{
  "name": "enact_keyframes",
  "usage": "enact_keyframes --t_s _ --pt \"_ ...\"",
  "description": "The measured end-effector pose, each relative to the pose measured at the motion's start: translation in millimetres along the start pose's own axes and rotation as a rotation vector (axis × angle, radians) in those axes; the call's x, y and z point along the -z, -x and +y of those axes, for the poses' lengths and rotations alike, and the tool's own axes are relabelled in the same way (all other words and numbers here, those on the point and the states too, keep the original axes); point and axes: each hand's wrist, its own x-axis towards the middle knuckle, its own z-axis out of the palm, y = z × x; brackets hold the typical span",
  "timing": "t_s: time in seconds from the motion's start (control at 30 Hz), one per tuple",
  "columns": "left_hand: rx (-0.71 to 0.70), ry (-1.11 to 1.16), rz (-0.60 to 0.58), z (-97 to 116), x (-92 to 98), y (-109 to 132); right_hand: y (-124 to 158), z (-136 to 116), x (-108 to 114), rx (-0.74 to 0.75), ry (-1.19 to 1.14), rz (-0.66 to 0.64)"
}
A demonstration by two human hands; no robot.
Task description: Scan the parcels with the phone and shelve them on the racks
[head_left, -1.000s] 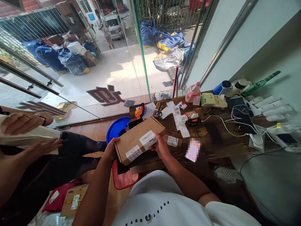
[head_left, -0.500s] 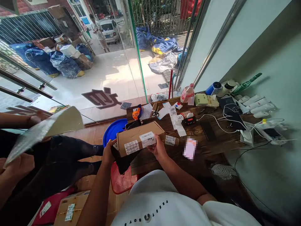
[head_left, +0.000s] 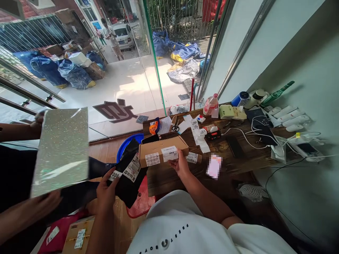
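Note:
A brown cardboard box (head_left: 164, 144) with two white labels on its near side is gripped at its right end by my right hand (head_left: 180, 164), over the table's near edge. In my left hand (head_left: 107, 188) is a black mailing bag (head_left: 124, 188), pinched by its left end. The bag bears a printed shipping label and a sticker marked 1008. Its right part lies close to the box's left end; whether they touch I cannot tell. My thumb lies on the bag's top, and the fingers beneath it are hidden.
At left another person's hands (head_left: 43, 201) hold a large shiny flat package (head_left: 63, 148). The wooden table (head_left: 222, 164) carries scissors (head_left: 175, 127), an orange tape dispenser (head_left: 153, 127), paper labels (head_left: 197, 132) and cables. Below stand a red stool (head_left: 140, 203) and a blue basin (head_left: 120, 150).
My left hand has moved left and down, drawing the black mailing bag out from under the box, so its label shows. The box has shifted slightly right. The other person's package has turned flat-side toward me.

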Motion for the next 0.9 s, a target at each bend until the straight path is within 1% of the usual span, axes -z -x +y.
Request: enact_keyframes --t_s 0.1,0.23,0.33,0.4,0.47,0.53,0.57,0.6,0.67,0.73,0.77,0.83,0.9 --pt "0.005 0.094 0.090 7 7.5 11 -6 1 4 0.023 0.001 0.024" --pt "-0.029 0.153 0.193 27 6.6 31 -22 7 18 0.090 -0.025 0.078" --pt "-0.066 0.317 0.215 44 0.1 46 -35 14 40 0.101 -0.051 0.159" --pt "-0.077 0.460 0.215 52 -5.7 54 -42 19 55 0.053 -0.061 0.200" --pt "-0.060 0.568 0.184 58 -12.2 60 -44 23 68 -0.009 -0.065 0.193" --pt "-0.027 0.636 0.140 62 -19.3 66 -39 27 72 -0.081 -0.052 0.130" --pt "-0.007 0.665 0.119 63 -23.1 69 -33 28 71 -0.120 -0.037 0.075" --pt "0.016 0.694 0.101 64 -27.0 72 -26 30 66 -0.155 -0.021 0.002" --pt "0.062 0.743 0.055 65 -34.7 78 -7 31 52 -0.187 0.002 -0.185" --pt "0.102 0.774 0.004 65 -41.8 84 16 31 33 -0.149 0.003 -0.384" --pt "0.116 0.786 -0.018 64 -44.9 86 27 30 24 -0.110 0.002 -0.458" --pt "0.132 0.799 -0.050 64 -50.3 90 47 26 9 -0.030 0.012 -0.552" --pt "0.141 0.816 -0.062 64 -54.3 94 60 21 1 0.036 0.028 -0.592"
